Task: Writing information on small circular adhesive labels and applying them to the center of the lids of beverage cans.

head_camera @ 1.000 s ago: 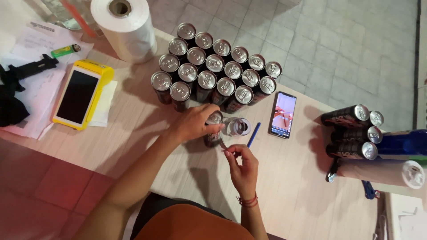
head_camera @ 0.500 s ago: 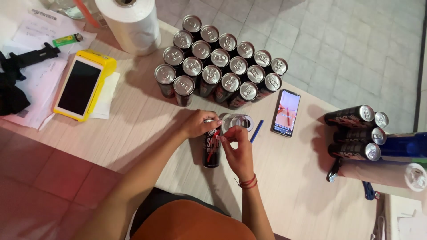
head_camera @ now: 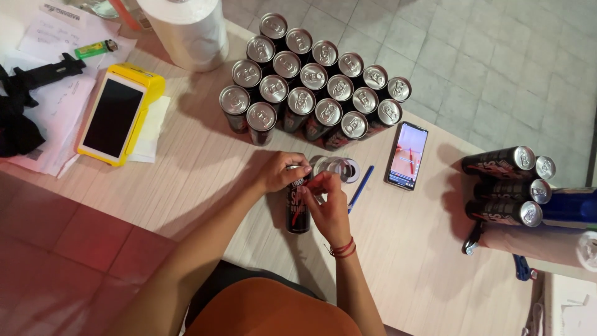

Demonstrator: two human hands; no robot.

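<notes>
A black drink can (head_camera: 298, 211) stands upright on the light wooden table (head_camera: 186, 180) in front of me. My left hand (head_camera: 281, 171) grips its top from the left. My right hand (head_camera: 328, 205) presses its fingers against the can's upper side, from the right. A clear tape roll (head_camera: 341, 167) lies just behind the can, and a blue pen (head_camera: 360, 188) lies beside it. Whether my right fingers hold something small, I cannot tell.
Several upright cans (head_camera: 311, 87) stand packed together at the back. Cans on their sides (head_camera: 507, 186) are stacked at the right. A phone (head_camera: 407, 155) lies near the pen. At the left are a yellow card terminal (head_camera: 118, 115), papers, a green lighter (head_camera: 94, 48) and a paper roll (head_camera: 186, 28).
My right hand has come up from below the can and now touches its upper side. The can has shifted slightly towards me, with my left hand still on top.
</notes>
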